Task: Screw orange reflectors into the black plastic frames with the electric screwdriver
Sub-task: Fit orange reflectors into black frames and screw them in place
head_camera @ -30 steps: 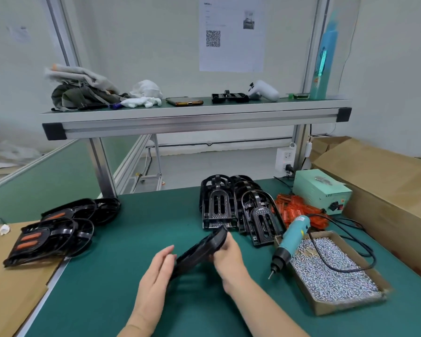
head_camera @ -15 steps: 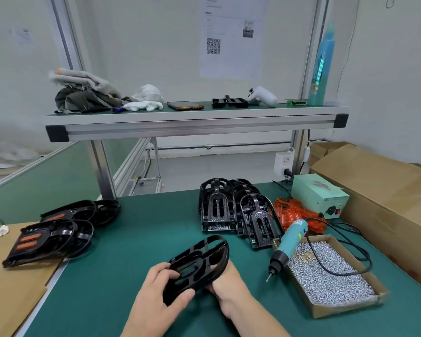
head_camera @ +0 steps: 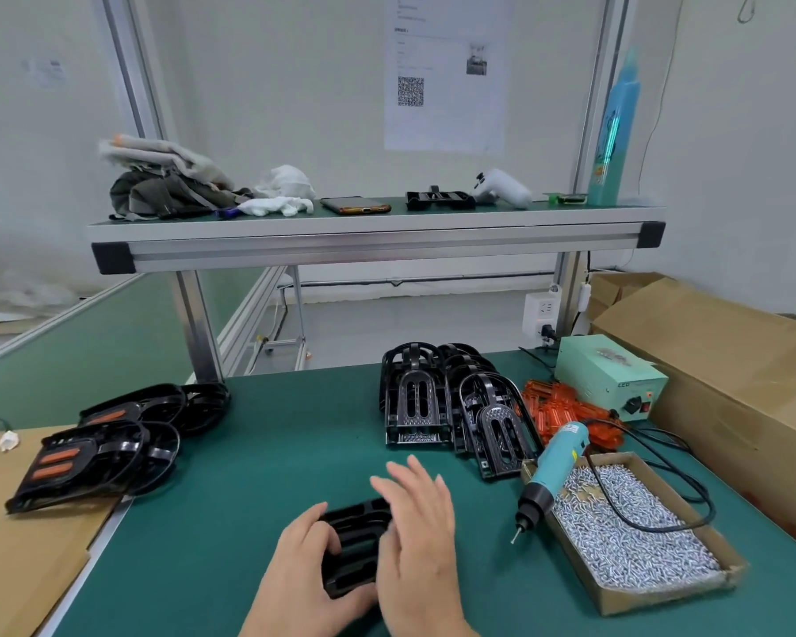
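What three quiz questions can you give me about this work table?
1. True or false: a hand is holding the electric screwdriver.
2. What fills the cardboard tray? A) screws B) marbles C) buttons
3. What colour are the loose reflectors lying beside the stacked black frames?
Key: 1 false, it lies propped on the tray's edge; 2 A; 3 orange.
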